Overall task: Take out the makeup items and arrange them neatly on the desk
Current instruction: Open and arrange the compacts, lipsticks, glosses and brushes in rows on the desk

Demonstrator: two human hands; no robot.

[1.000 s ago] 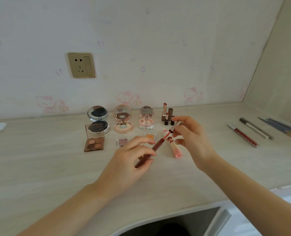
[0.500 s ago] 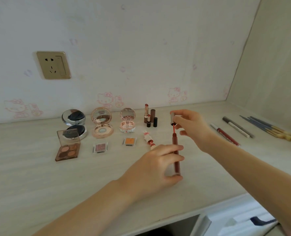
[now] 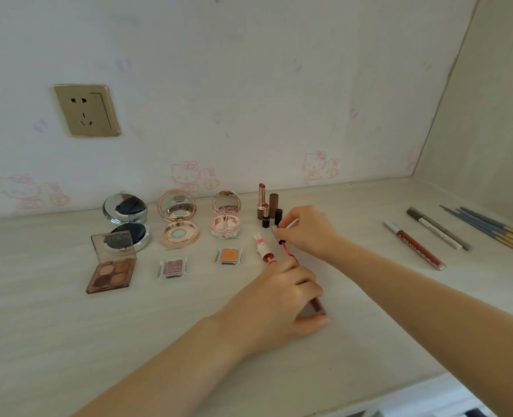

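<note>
The lip gloss tube (image 3: 315, 305) lies tilted on the worktop (image 3: 53, 341), near its front centre, with the left hand (image 3: 279, 299) curled round its barrel. The right hand (image 3: 307, 231) pinches the cap end of the applicator wand (image 3: 285, 246), whose tip sits at or just above the tube's mouth; contact there cannot be confirmed.

Handling, as a judgement: the tube is light, rigid and smooth, so it may roll if released. Take it round the mid-barrel. The wand is thin and carries wet colour; hold it by the cap only and keep the tip off the worktop.

Count of items laid out:
- Round compacts, open: three, namely a silver compact (image 3: 127, 221), a rose-gold compact (image 3: 178, 221) and a small pink compact (image 3: 225, 216).
- Brown eyeshadow quad (image 3: 111, 270): one.
- Single eyeshadow pans: two, a mauve pan (image 3: 172, 267) and an orange pan (image 3: 228, 255).
- Standing lipsticks (image 3: 269, 209): apparently four.
- White-and-pink lip tube (image 3: 262, 248), lying: one.
- Red liquid lipstick (image 3: 414, 245): one.
- Grey pencil (image 3: 438, 228): one.
- Brushes (image 3: 486, 228): a bundle of about four.
</note>
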